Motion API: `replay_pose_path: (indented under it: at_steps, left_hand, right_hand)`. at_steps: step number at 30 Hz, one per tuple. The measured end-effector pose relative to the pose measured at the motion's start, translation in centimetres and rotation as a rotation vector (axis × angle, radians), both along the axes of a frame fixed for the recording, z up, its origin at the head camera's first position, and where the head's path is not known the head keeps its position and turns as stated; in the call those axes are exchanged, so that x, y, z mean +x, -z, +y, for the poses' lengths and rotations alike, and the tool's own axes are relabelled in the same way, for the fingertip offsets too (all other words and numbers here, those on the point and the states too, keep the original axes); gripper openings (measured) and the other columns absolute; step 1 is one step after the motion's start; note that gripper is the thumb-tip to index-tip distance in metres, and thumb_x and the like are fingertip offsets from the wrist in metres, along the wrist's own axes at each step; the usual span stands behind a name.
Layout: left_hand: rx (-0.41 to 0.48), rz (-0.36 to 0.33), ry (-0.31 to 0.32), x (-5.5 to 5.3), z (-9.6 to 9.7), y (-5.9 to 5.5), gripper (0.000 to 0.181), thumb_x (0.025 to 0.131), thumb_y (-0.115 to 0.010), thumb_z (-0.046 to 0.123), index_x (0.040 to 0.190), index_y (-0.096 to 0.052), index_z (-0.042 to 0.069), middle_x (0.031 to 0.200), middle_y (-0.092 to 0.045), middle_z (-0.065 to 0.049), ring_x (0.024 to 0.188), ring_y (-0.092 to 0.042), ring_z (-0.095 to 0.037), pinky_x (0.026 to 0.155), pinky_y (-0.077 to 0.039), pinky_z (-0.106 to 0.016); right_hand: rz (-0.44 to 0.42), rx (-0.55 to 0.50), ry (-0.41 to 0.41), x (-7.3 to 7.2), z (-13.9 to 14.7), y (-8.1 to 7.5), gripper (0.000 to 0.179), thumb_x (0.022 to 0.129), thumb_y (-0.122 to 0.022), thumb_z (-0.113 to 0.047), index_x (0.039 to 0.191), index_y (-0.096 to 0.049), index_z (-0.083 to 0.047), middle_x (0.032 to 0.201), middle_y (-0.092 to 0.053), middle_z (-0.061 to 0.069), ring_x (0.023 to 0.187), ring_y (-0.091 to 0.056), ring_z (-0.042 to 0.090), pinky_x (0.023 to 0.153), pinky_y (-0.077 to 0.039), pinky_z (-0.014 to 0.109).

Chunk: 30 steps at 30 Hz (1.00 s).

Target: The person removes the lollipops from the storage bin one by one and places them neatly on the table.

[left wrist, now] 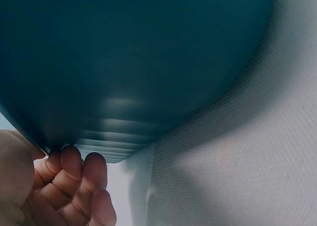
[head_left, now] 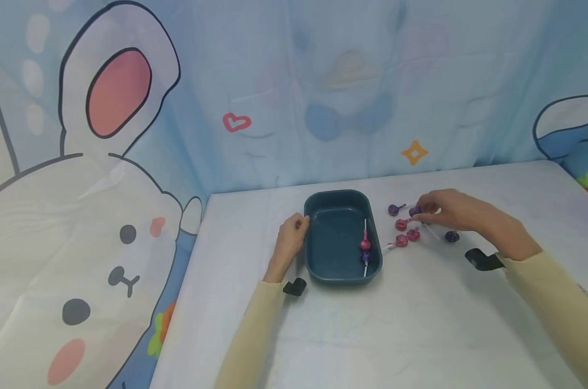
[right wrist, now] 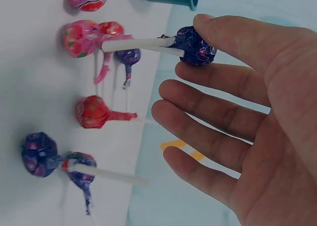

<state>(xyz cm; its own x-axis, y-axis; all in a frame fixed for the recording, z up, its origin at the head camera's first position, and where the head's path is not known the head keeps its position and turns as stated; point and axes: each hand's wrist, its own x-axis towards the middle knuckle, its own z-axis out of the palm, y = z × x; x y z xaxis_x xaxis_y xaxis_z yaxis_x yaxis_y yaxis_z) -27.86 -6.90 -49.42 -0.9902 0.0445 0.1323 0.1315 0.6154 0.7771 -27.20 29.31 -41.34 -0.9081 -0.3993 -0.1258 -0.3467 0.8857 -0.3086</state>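
Observation:
At the left side of a teal rectangular tray [head_left: 330,278], my left hand [head_left: 291,235] grips the rim, its curled fingers [left wrist: 72,161] under the edge in the left wrist view. My right hand [head_left: 451,210] pinches a purple-wrapped lollipop [right wrist: 197,46] by its candy head between thumb and index finger, the white stick pointing away from the palm. The other fingers are spread loosely. Inside the tray, along its right wall, lie a pink lollipop [head_left: 365,245] and a purple lollipop [head_left: 366,256], heads together.
Several more lollipops lie on the white table [head_left: 420,324] right of the tray, among them a red-pink one [right wrist: 92,112] and a purple one [right wrist: 39,154]. A blue printed curtain [head_left: 284,81] hangs behind the table, and a cartoon rabbit print [head_left: 104,216] covers the left.

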Motion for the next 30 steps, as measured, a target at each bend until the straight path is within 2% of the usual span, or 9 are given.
replay_pose_path:
  at_steps: [4, 9, 15, 21, 30]
  left_hand:
    - [0.003, -0.001, 0.002, -0.1, 0.0, 0.0, 0.032, 0.096, -0.042, 0.038, 0.077, -0.053, 0.014, 0.063, -0.049, 0.0, 0.053, -0.045, -0.013, 0.047, -0.036, -0.024]
    - [-0.001, 0.009, 0.002, 0.0, -0.1, 0.0, 0.031, 0.096, -0.043, 0.037, 0.076, -0.052, 0.014, 0.062, -0.048, 0.001, 0.052, -0.044, -0.013, 0.046, -0.035, -0.024]
    - [-0.004, 0.014, 0.005, 0.0, -0.1, 0.2, 0.032, 0.096, -0.042, 0.037, 0.076, -0.052, 0.014, 0.061, -0.048, 0.001, 0.051, -0.044, -0.012, 0.046, -0.035, -0.024]
    - [-0.006, 0.013, 0.002, -0.1, -0.1, 0.1, 0.033, 0.096, -0.042, 0.038, 0.077, -0.052, 0.014, 0.061, -0.048, 0.001, 0.051, -0.044, -0.012, 0.046, -0.035, -0.024]
    - [-0.004, 0.011, -0.001, 0.0, -0.1, 0.1, 0.033, 0.096, -0.042, 0.039, 0.076, -0.052, 0.015, 0.062, -0.049, 0.001, 0.052, -0.045, -0.012, 0.046, -0.036, -0.024]
  right_hand:
    - [-0.038, -0.011, 0.03, -0.1, 0.4, 0.7, 0.05, 0.08, -0.064, -0.05, 0.107, -0.063, -0.008, 0.094, -0.064, 0.002, 0.09, -0.06, 0.021, 0.074, -0.05, 0.04]
    - [-0.071, -0.008, 0.035, -0.3, 0.9, 2.3, 0.035, 0.082, -0.066, -0.037, 0.103, -0.064, -0.009, 0.09, -0.064, 0.0, 0.081, -0.057, 0.015, 0.07, -0.05, 0.035]
    - [-0.114, 0.006, 0.034, -0.2, 0.9, 3.2, 0.024, 0.084, -0.065, -0.029, 0.097, -0.063, -0.009, 0.077, -0.059, -0.001, 0.066, -0.05, 0.013, 0.058, -0.043, 0.028]
    - [-0.111, 0.065, 0.084, -0.2, 0.2, 3.2, 0.027, 0.083, -0.065, -0.032, 0.094, -0.063, -0.007, 0.072, -0.056, 0.0, 0.065, -0.048, 0.015, 0.056, -0.041, 0.028]
    - [-0.113, 0.156, 0.137, -1.1, -0.3, 3.8, 0.035, 0.083, -0.065, -0.036, 0.096, -0.063, -0.002, 0.075, -0.058, 0.002, 0.067, -0.049, 0.017, 0.058, -0.042, 0.029]
